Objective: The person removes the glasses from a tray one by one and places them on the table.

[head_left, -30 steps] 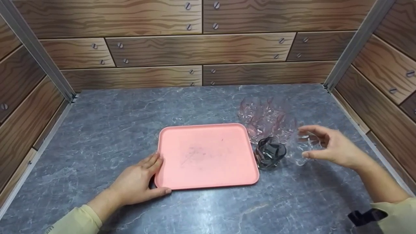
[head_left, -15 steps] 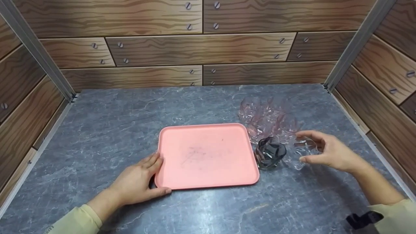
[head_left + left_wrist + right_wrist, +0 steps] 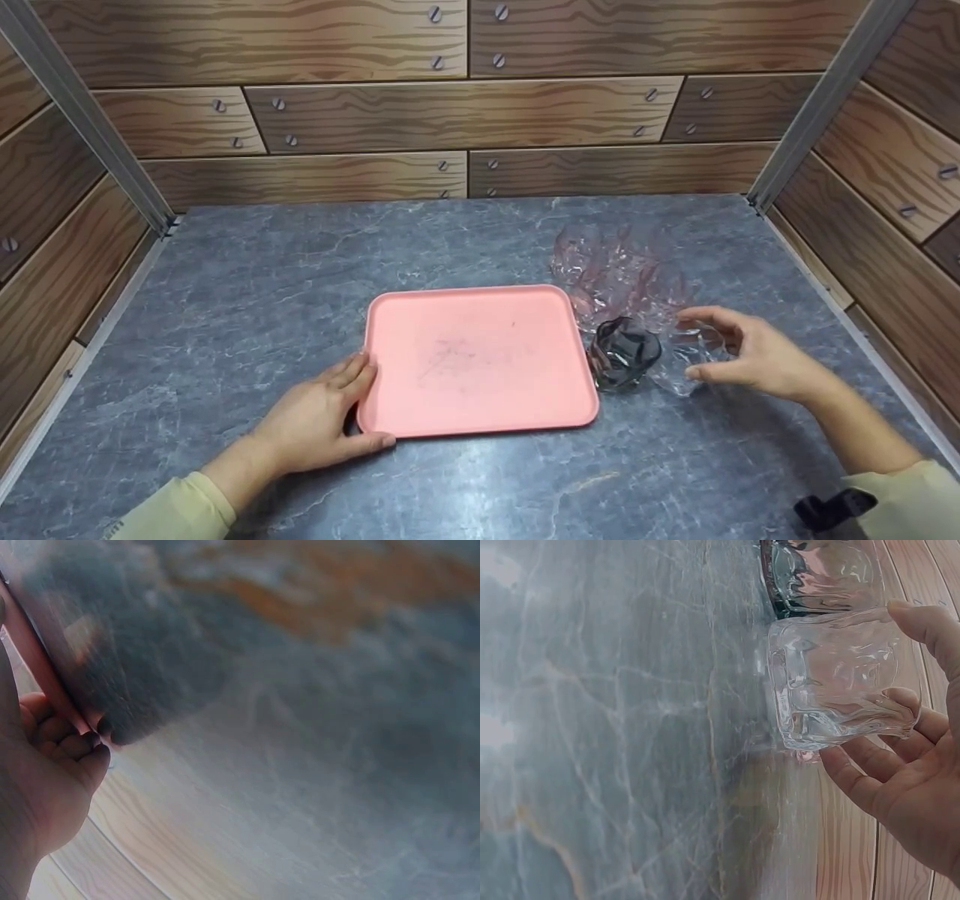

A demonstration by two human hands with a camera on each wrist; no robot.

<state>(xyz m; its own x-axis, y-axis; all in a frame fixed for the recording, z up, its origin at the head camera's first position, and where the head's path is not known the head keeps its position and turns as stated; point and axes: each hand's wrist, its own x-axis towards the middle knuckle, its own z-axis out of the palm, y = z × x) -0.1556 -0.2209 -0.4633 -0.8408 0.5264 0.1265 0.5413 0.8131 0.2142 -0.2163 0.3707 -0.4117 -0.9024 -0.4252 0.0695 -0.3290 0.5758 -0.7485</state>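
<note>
A pink tray (image 3: 480, 360) lies flat on the table. At its near left corner my left hand (image 3: 315, 420) holds it, with fingers on the left rim and thumb along the front edge. In the left wrist view the tray's edge (image 3: 37, 660) meets the fingers. My right hand (image 3: 757, 356) holds a clear wavy glass (image 3: 686, 360) from the right, thumb in front and fingers behind. The right wrist view shows that clear glass (image 3: 840, 682) upright beside a smoky grey glass (image 3: 821, 574). This grey glass (image 3: 625, 354) stands against the tray's right edge.
Several pinkish clear glasses (image 3: 619, 270) stand grouped behind the grey one, by the tray's far right corner. The grey marbled table (image 3: 285, 255) has wood-patterned panels (image 3: 465, 112) behind it and at both sides, with metal posts (image 3: 825, 105) at the back corners.
My right hand has moved slightly left and toward me with the clear glass, which is now closer to the grey glass. My left hand and the tray have stayed put.
</note>
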